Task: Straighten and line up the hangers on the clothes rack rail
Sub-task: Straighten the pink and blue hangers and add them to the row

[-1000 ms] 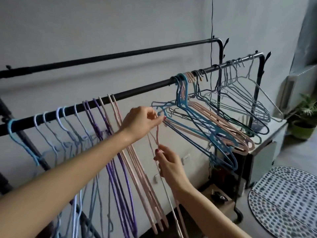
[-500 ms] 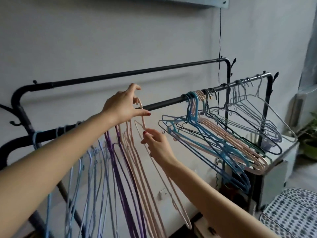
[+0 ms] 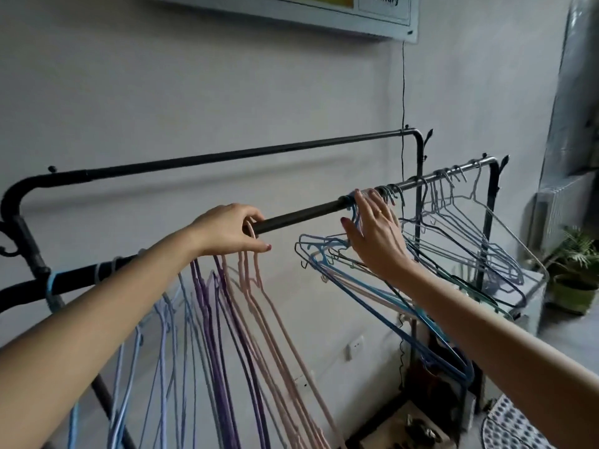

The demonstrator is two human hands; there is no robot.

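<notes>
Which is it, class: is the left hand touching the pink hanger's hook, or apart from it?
Touching. The head view shows the left hand on the front rail, its fingers curled round the pink hanger hook with no gap.

Front rail (image 3: pixel 301 217) of black clothes rack: carries two hanger groups with a bare stretch between. Left group: light blue hangers (image 3: pixel 162 322), purple hangers (image 3: pixel 207 306), pink hangers (image 3: pixel 259 306), hanging edge-on. Left hand (image 3: pixel 231 230): fingers curled around the hook of the pink hanger nearest the gap. Right group: blue hangers (image 3: pixel 363 286) and grey wire hangers (image 3: pixel 479 241), splayed. Right hand (image 3: pixel 376 234): fingers spread, touching the blue hooks. Rear rail (image 3: pixel 227 158): bare. Potted plant (image 3: pixel 573 273) at far right.
</notes>
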